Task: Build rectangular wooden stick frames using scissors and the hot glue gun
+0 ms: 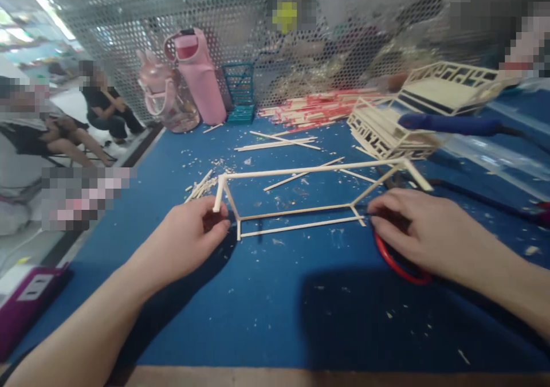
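An open frame of thin pale wooden sticks [301,173] stands on the blue work surface, its long rods running from left to right between my hands. My left hand [184,241] is closed at the frame's left end, index finger against the short stick there; its inner fingers are partly hidden. At the right end, my right hand [412,221] has curled fingers, with thumb and index tips close together beside the lower corner. Whatever they pinch is hidden. Under this hand shows a red looped handle [399,266], the rest of it covered by the palm.
Loose sticks [279,143] and a red-and-pale stick pile [318,109] lie behind the frame. Lattice-sided wooden models [382,129] and a blue-handled tool [451,124] with a cord are at right. Pink bottles [201,83] stand by the mesh screen [240,14]. People sit at far left.
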Action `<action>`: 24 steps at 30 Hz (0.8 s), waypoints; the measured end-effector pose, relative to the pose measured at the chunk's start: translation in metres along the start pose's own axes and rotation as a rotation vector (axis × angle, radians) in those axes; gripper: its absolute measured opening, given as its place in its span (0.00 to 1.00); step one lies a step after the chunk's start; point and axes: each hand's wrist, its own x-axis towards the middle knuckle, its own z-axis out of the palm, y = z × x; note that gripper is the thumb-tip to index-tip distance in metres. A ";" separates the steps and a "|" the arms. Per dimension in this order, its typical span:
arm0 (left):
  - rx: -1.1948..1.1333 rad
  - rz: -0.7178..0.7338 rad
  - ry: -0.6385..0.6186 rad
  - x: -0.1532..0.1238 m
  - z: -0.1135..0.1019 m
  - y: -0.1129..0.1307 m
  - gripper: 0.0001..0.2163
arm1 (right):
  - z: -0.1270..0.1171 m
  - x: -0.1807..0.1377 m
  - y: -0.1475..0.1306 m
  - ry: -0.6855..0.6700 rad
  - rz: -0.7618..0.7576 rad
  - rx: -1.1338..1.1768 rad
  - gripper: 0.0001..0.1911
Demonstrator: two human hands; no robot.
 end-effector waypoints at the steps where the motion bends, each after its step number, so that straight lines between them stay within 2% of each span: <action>1: 0.037 -0.018 -0.006 -0.002 -0.001 0.000 0.10 | 0.001 -0.001 0.001 0.008 -0.002 0.022 0.06; 5: 0.058 0.014 -0.042 -0.008 0.000 -0.001 0.16 | 0.000 -0.003 0.001 -0.002 0.036 0.052 0.02; 8: 0.058 0.040 -0.094 -0.009 0.002 0.001 0.16 | -0.001 -0.001 -0.002 -0.037 0.115 0.030 0.05; 12: 0.096 0.038 -0.130 -0.008 0.003 0.002 0.12 | -0.001 0.001 -0.004 -0.084 0.159 0.011 0.07; 15: 0.091 0.144 -0.134 -0.007 0.005 0.000 0.10 | 0.000 0.000 -0.003 -0.079 0.111 -0.008 0.04; 18: 0.081 0.251 -0.079 -0.007 0.008 -0.003 0.12 | 0.000 -0.003 -0.001 -0.039 0.055 -0.028 0.03; 24: 0.062 0.341 0.101 -0.006 0.016 0.001 0.18 | -0.001 -0.005 0.000 0.025 -0.004 0.021 0.05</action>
